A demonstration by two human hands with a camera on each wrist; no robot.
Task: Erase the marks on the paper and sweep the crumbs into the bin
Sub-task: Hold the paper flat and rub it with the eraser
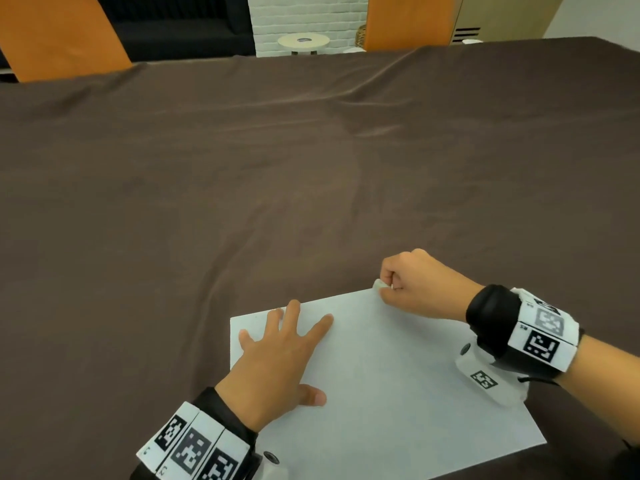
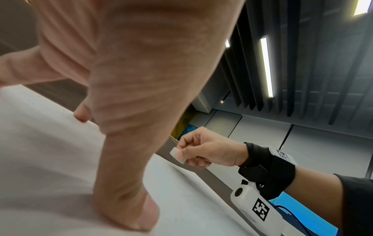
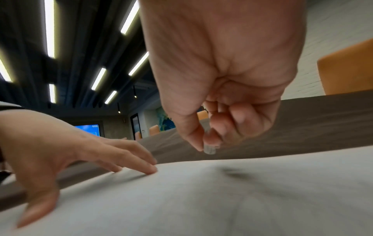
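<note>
Two hands work on one white sheet of paper that lies on a table covered with a brown cloth. The left hand rests flat on the sheet's left part, its fingers straight and spread, fingertips pressing near the far edge and the thumb lying out to the side on the paper. Beyond those fingertips there is only cloth. The right hand is curled, and its thumb and forefinger pinch a small white eraser, whose lower end pokes out below the fingertips at the sheet's far right corner; whether it touches the paper cannot be told. The other right fingers are folded into the palm. Tiny dark specks dot the paper beside the left fingertips in the left wrist view. Orange chairs stand past the table's far edge.
</note>
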